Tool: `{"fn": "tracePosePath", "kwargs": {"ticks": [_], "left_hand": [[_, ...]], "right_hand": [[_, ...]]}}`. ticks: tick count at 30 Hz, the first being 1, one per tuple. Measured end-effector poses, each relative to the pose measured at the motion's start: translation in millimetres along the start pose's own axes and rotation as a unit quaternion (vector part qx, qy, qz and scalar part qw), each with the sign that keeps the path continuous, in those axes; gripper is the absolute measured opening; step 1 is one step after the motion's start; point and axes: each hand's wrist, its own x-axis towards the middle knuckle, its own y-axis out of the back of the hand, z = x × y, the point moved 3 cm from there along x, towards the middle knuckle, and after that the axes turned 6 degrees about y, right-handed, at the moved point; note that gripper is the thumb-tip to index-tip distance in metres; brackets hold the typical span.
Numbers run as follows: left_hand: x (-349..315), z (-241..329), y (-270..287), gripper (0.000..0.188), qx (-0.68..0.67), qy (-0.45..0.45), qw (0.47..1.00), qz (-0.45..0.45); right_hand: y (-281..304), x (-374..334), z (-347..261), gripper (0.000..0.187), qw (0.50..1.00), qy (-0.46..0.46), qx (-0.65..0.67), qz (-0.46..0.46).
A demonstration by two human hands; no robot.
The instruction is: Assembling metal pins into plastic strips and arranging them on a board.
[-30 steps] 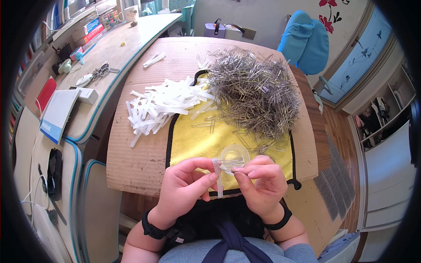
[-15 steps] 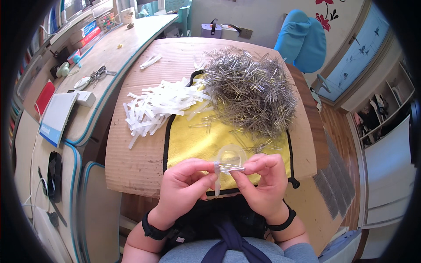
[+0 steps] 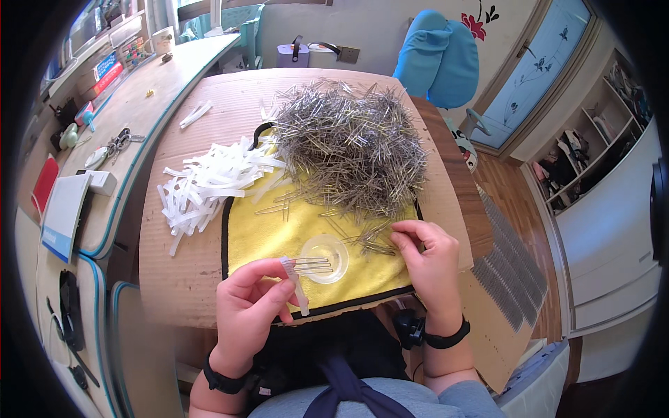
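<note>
Right grip (image 3: 429,263) beside wire pins (image 3: 375,241); whether touching is unclear.

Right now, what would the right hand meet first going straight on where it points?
The right hand would likely meet the loose metal pins just left of its fingertips; depth is unclear.
</note>
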Motion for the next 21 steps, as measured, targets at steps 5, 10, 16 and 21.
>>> {"fn": "tracePosePath", "kwargs": {"ticks": [5, 10, 16, 21], "left_hand": [[-0.9, -1.4, 1.9, 0.017, -0.018, -0.007, 1.0, -0.007], [-3.2, 1.0, 3.1, 0.017, -0.007, -0.018, 1.0, -0.008], [-1.1, -1.8, 2.1, 0.02, -0.019, -0.03, 0.999, 0.017], [-1.0, -2.0, 3.2, 0.02, -0.048, -0.046, 0.998, 0.008]], "right_hand": [[7.0, 1.3, -7.9, 0.007, 0.987, 0.112, -0.099, -0.055], [5.4, 0.9, -8.2, 0.006, 0.989, 0.064, -0.101, -0.085], [22.4, -0.2, -18.1, 0.011, 0.981, 0.09, -0.156, -0.069], [1.0, -14.1, -37.3, 0.013, 0.945, 0.249, -0.146, -0.152]]}}
